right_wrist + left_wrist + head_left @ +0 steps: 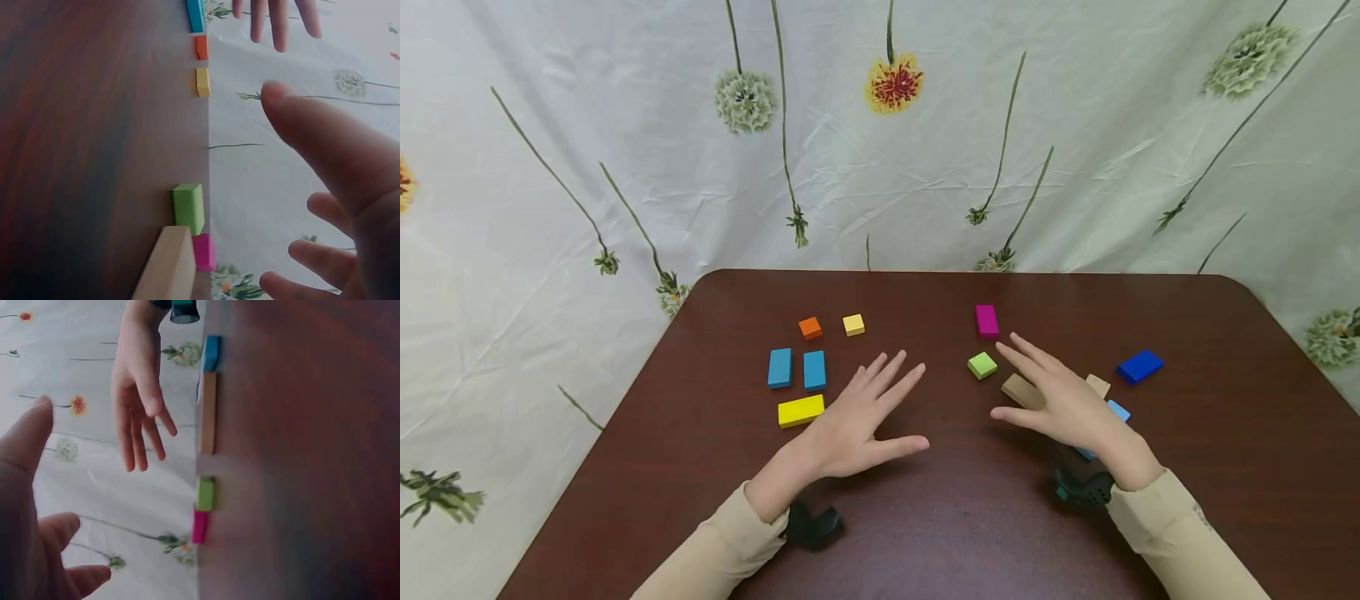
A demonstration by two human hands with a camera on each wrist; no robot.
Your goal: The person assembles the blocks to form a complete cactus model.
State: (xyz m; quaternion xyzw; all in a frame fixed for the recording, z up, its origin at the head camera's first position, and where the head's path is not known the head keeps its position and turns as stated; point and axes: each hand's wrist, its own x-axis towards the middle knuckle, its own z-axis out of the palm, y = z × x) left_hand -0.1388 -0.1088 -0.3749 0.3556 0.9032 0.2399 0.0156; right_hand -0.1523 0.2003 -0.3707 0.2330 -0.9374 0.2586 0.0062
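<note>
My left hand (861, 421) hovers over the table with its fingers spread, holding nothing. Just beyond its wrist side lie a yellow block (801, 411) and two blue blocks (780, 367), with an orange block (810, 327) and a pale yellow block (853, 325) farther back. My right hand (1063, 404), also spread and holding nothing, hangs over a wooden block (1022, 391), which it partly hides. Light blue pieces (1118, 410) and another wooden piece (1097, 385) peek out from behind it. Near its fingertips are a green block (982, 365) and a magenta block (987, 321).
A dark blue block (1140, 367) lies to the right of the right hand. The brown table (910, 533) ends at a far edge, behind which hangs a white flowered cloth (887, 183). Each wrist wears a black device (814, 527).
</note>
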